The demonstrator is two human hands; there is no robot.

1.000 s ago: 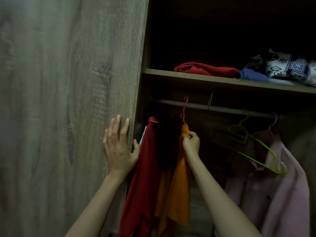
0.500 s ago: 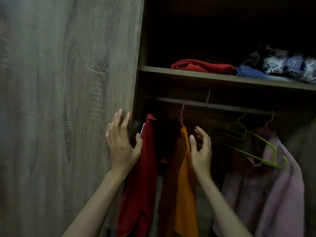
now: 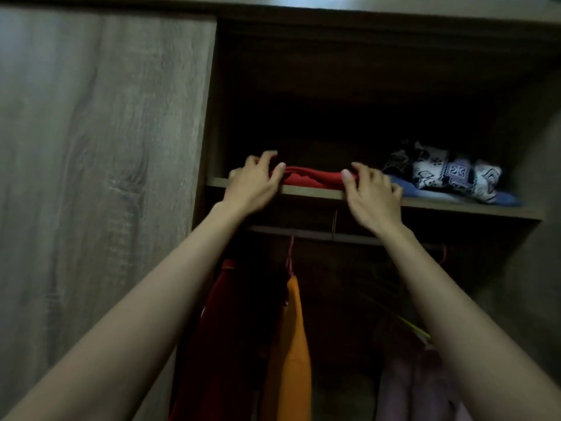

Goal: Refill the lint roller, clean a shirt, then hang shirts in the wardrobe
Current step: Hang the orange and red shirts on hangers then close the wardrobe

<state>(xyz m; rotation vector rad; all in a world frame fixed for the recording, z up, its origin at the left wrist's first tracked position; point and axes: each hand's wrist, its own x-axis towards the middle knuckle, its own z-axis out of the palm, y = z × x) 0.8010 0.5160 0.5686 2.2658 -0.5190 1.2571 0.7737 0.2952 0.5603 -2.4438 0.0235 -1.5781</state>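
Both your hands have gone up from the hanging clothes to the shelf since the earlier frames, and your view has tilted up with them; the left is off the door.

Everything below is placed against that shelf.

- Wardrobe door: left of the shelf, grey wood grain, fills the left side of the view.
- Hanging rail: just under the shelf, running parallel to it.
- Dark red shirt: hangs under the shelf's left end, nearest the door.
- Orange shirt: hangs just right of the dark red one, on a pink hanger hook over the rail.
- Pale pink garment: hangs below the shelf's right half, dim and partly hidden by your right forearm.
- Patterned black-and-white bundle: on the shelf's right part, lying on a blue folded item.
- Folded red garment: on the shelf's left-centre, at the front edge, touching the blue item's end.
- Left hand: at the red garment's left end, fingers curled over it, thumb on top. Gripping it.
- Right hand: at the garment's right end, fingers over the cloth, thumb pressing in. Gripping it too.

Hands are apart, one at each end. Can't tell if the garment is lifted off the shelf.
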